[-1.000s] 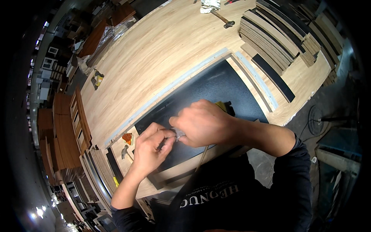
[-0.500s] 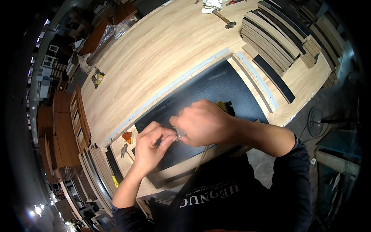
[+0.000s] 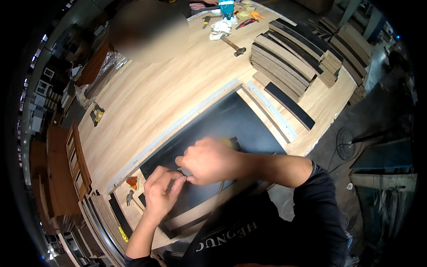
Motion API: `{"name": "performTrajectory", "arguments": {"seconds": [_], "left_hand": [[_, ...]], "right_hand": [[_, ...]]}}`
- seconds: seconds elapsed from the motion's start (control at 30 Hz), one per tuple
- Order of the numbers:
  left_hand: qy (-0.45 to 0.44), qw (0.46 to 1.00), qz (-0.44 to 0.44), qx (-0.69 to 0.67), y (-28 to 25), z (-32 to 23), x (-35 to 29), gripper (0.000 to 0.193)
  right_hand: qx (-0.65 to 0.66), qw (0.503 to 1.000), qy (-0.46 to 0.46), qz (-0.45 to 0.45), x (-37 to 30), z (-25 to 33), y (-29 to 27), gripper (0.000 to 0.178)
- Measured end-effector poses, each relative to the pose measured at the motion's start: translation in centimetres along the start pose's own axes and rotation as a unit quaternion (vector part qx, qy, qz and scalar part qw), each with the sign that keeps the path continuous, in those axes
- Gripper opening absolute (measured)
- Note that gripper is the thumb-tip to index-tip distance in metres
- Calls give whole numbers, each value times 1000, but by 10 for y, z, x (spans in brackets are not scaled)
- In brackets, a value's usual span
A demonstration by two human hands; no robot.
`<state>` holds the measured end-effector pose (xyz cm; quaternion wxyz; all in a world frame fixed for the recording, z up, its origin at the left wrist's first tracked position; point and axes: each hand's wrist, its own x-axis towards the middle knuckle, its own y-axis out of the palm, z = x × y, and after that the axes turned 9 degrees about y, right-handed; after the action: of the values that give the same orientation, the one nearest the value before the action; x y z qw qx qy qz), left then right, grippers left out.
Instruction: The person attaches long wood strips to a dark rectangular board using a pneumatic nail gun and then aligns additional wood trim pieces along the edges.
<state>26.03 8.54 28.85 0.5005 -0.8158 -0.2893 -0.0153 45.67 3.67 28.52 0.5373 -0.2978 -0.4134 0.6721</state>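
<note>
My left hand [image 3: 161,189] and my right hand [image 3: 211,161] meet over a black panel [image 3: 249,118] framed by pale wood strips. Fingertips of both pinch a small greyish piece [image 3: 183,171], too small and blurred to name. Motion smears my right hand, its fingers curled inward. Partly hidden behind that hand, a yellow and dark tool [image 3: 234,143] lies on the panel. Left of my left hand are a claw hammer [image 3: 130,198] and a small orange-brown object [image 3: 132,181].
Stacked curved boards [image 3: 284,66] fill the table's far right, with a black strip [image 3: 290,106] beside them. Farther off lie a hammer [image 3: 239,51], a white crumpled bundle [image 3: 220,30] and red-handled pliers [image 3: 246,23]. A yellow tool [image 3: 97,114] sits at the left edge.
The whole view has shifted, so the table and hands appear farther left and lower, and more of the far end shows. Both hands stay together at the small piece.
</note>
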Motion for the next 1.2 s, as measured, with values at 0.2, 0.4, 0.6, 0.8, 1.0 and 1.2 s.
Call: {"name": "performTrajectory", "arguments": {"seconds": [0.2,0.4,0.6,0.8,1.0,1.2], "left_hand": [[-53,998,-2,-44,1,6,-2,9],[18,998,-11,-58,2,3,-1,9],[-34,996,-48,-73,8,15,-17,10],[-59,993,-28,-103,12,9,-8,6],[28,998,-30,-55,7,-2,-4,9],[-124,977,-65,-162,15,16,-8,12]], "right_hand": [[-8,1000,5,-10,0,-1,2,30],[-8,1000,1,-15,-2,1,8,29],[2,1000,-2,-14,6,5,13,25],[-16,998,6,-54,-7,2,4,24],[3,999,27,-33,-4,2,3,27],[-1,999,4,-45,-6,0,1,29]]}}
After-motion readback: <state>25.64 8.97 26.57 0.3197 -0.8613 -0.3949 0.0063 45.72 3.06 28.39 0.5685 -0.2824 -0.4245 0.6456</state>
